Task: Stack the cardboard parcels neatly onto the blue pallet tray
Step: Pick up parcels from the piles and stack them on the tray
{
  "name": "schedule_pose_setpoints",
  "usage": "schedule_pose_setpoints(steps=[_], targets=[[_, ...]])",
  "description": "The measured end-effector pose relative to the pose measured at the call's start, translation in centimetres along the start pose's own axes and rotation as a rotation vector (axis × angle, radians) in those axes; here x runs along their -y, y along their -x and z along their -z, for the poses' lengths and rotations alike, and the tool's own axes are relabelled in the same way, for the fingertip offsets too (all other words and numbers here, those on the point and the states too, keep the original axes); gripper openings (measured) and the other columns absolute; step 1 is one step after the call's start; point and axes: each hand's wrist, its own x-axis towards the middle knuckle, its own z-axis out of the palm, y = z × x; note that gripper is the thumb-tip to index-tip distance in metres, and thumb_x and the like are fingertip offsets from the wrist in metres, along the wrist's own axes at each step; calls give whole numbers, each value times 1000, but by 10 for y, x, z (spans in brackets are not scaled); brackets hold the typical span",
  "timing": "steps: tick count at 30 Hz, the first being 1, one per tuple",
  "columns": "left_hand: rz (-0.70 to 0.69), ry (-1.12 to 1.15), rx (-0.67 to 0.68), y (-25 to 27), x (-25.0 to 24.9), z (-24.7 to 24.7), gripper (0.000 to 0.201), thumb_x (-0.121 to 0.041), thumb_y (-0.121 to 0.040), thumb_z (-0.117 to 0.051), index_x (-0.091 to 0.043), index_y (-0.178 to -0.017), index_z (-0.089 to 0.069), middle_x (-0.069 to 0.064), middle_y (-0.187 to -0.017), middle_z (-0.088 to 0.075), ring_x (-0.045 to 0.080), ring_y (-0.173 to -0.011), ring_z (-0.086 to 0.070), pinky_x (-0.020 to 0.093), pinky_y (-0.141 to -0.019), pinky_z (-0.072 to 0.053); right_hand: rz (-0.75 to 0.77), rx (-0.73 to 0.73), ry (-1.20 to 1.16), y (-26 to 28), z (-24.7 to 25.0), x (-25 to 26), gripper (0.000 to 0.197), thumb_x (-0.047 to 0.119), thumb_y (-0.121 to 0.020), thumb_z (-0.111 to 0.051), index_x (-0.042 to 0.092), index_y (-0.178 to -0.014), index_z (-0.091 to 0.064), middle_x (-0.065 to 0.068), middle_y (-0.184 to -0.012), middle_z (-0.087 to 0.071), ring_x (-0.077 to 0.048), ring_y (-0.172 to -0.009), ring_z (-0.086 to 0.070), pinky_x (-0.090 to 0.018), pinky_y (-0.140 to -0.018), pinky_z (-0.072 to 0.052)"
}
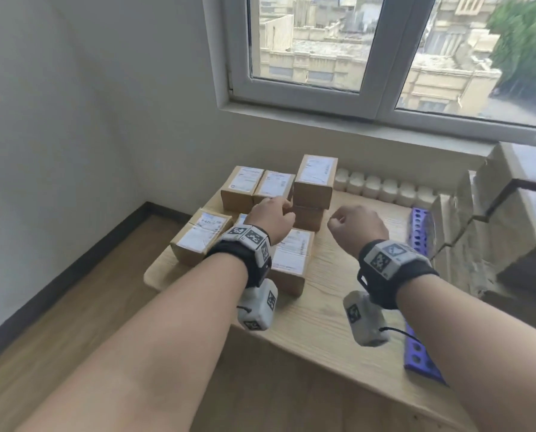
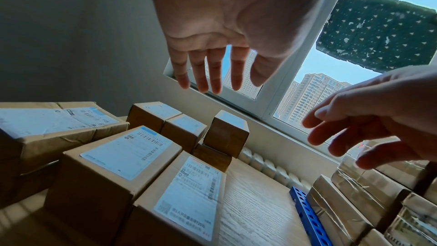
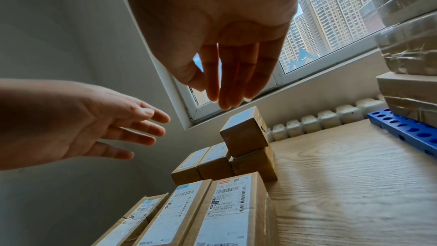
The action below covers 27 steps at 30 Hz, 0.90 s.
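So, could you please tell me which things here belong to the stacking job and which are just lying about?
Part of the job:
- cardboard parcels on the table
- two-high parcel stack at the back
- blue pallet tray, already carrying wrapped parcels
- left hand and right hand, both empty

Just lying about:
- wooden table
- radiator
- window

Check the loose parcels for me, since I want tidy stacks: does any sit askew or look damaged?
One does: the top parcel of the two-high stack near the window sits twisted and tilted on the lower parcel, its corner overhanging. The other parcels lie flat in rows, with no damage visible. Neither hand touches the stack.
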Motion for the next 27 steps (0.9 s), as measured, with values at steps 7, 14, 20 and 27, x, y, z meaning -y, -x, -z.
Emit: schedule_pose_setpoints(steps=[7,14,20,27], targets=[[-26,34,18,-46,9,2,39,-31,-97,-47,-19,-134,-52,2,-134,-57,20,-121,-54,39,-103,-45,-87,-8,-29,-37,-26,11,21,28,-92,-48,24,-98,-68,2,-96,-65,-20,-89,-59,-34,-78,-50],[3,43,83,-120,6,-9,47,-32,-96,-49,-20,-141,-43,5,-138,-51,23,-122,-51,36,-100,-43,-194,8,-182,-105,-48,0,36,28,-94,-51,19,-128,-55,0,-121,-62,-18,-102,-57,-32,-85,-46],[59,193,124,-184,2,-33,48,-31,-97,-52,-16,-141,-39,4,-140,-50,23,-119,-54,32,-95,-44,-297,16,-295,-160,-64,-19,54,27,-93,-54,15,-144,-41,-5,-145,-47,-23,-127,-49,-38,-103,-41],[192,374,186,-224,6,-58,58,-37,-98,-48,-14,-147,-31,5,-147,-45,36,-115,-59,46,-100,-48,-339,63,-525,-187,-80,-31,51,26,-98,-52,15,-145,-39,-3,-146,-47,-20,-132,-46,-30,-97,-38]])
